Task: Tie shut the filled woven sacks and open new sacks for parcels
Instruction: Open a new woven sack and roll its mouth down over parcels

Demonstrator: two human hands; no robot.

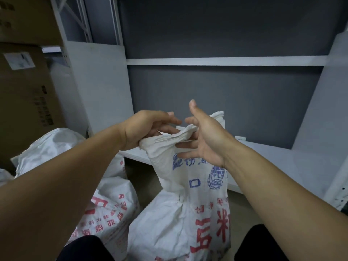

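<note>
Tying underway: my left hand (143,127) grips the twisted neck of the white printed woven sack (169,223) standing before me; my right hand (207,142) touches it, fingers spread. Next, I'd loop a knot.

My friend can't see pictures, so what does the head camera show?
Two bare hands work the twisted top of a white woven sack with blue and red print: the left hand grips the bunched fabric, the right hand touches it with fingers spread. More white printed sacks sit to the left, near brown cardboard boxes.
</note>
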